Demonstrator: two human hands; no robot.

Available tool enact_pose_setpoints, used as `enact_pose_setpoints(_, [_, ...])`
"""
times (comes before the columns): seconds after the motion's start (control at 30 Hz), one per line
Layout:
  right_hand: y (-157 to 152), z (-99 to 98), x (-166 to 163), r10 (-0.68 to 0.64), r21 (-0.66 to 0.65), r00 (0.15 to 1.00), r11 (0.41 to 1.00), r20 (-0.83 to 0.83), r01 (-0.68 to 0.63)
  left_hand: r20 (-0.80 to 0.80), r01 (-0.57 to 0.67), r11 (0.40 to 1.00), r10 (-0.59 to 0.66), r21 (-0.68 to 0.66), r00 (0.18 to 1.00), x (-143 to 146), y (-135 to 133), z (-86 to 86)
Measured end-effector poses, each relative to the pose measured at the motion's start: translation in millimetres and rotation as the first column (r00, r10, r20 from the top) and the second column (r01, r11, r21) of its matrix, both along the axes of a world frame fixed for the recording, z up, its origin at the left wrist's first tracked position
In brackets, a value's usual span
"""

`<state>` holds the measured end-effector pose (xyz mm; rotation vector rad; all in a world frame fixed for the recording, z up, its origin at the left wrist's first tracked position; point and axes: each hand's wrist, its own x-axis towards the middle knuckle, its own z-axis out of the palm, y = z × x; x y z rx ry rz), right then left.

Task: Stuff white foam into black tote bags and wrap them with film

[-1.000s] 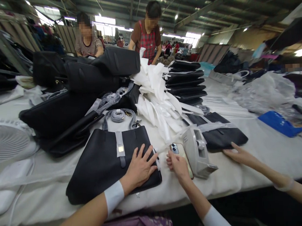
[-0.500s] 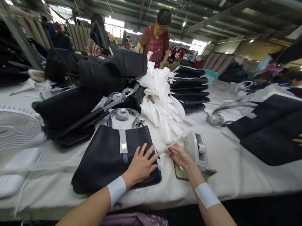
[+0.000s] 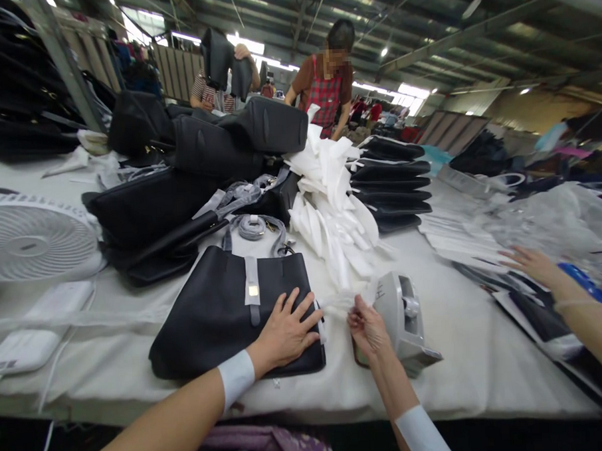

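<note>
The black handbag [image 3: 215, 319] lay on the cloth-covered tabletop [image 3: 339, 363], in front of the worker. The left hand [image 3: 288, 329] pressed flat on its right side, grip apart with fingers spread. The right hand [image 3: 368, 327] had its grip together, apparently clamped on a translucent strip [image 3: 335, 300] beside the tape dispenser [image 3: 408, 324]. The step in hand seemed to be strip handling; the next move likely called for a steady left palm.

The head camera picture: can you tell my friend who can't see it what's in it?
A person's left hand lies spread on a black handbag on a white-covered table, and the right hand is curled beside a light gray device. Behind sit more black bags and a heap of white material, with a white fan on the left.
</note>
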<state>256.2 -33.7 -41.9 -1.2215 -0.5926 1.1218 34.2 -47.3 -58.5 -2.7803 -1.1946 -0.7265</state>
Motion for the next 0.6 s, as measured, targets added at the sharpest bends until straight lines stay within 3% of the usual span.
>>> enact_pose_setpoints(0.17, [-3, 26.0, -12, -0.058, 0.095, 0.994, 0.994, 0.092, 0.049, -0.001, -0.004, 1.000, 0.004, 0.005, 1.000, 0, 0, 1.4])
enact_pose_setpoints(0.23, [-7, 40.0, -20, -0.034, 0.117, 0.947, 0.993, 0.320, -0.004, 0.002, -0.003, 1.000, 0.003, 0.001, 1.000, -1, 0, 2.1])
enact_pose_setpoints(0.27, [-10, 48.3, -23, -0.007, 0.126, 0.853, 0.990, 0.521, -0.069, 0.005, -0.002, 1.000, 0.002, -0.001, 1.000, -1, 0, 2.2])
enact_pose_setpoints(0.33, [-16, 67.3, -29, 0.032, 0.101, 0.481, 0.964, 0.876, -0.248, 0.012, 0.001, 1.000, -0.001, -0.007, 1.000, -2, 1, 1.5])
enact_pose_setpoints(0.37, [-19, 77.6, -30, 0.032, 0.071, 0.302, 0.943, 0.953, -0.325, 0.019, -0.001, 1.000, 0.001, -0.013, 1.000, -2, 2, 0.7])
enact_pose_setpoints(0.5, [-26, 115.9, -37, 0.015, -0.079, -0.127, 0.850, 0.992, -0.520, 0.037, -0.019, 0.999, 0.021, -0.035, 0.999, -1, 3, -4.1])
enact_pose_setpoints(0.6, [-30, 131.2, -51, -0.012, -0.305, -0.492, 0.771, 0.871, -0.559, 0.027, -0.087, 0.996, 0.088, -0.025, 0.996, 2, -1, -6.2])
